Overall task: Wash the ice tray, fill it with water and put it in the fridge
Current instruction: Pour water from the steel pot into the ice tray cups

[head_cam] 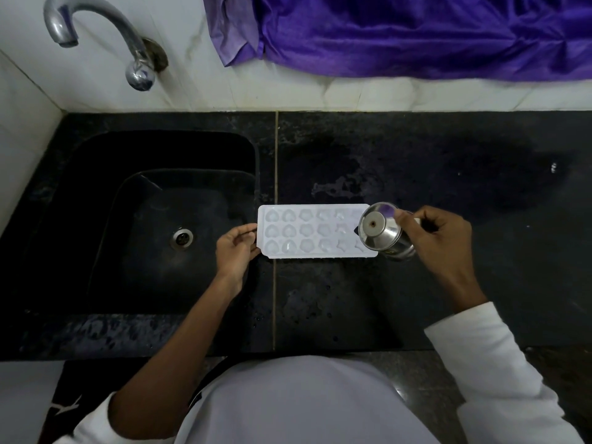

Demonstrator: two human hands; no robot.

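Left hand [235, 248] pinched the ice tray [317, 230] at its end, right hand [442, 238] gripped the tilted steel cup [384, 233] — a hasty pour could overshoot the shallow moulds onto the counter [448, 174].

Purple cloth [416, 33] crumpled against white wall [96, 88]. Metal tap [139, 73] over dark sink [80, 193], drain [182, 239] at bottom. Black stone counter [448, 283], wet patches.

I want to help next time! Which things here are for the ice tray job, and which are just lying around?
For the job:
ice tray, held at its left end by the left hand
steel cup, tilted over the tray in the right hand
tap
sink

Just lying about:
purple cloth, at the back
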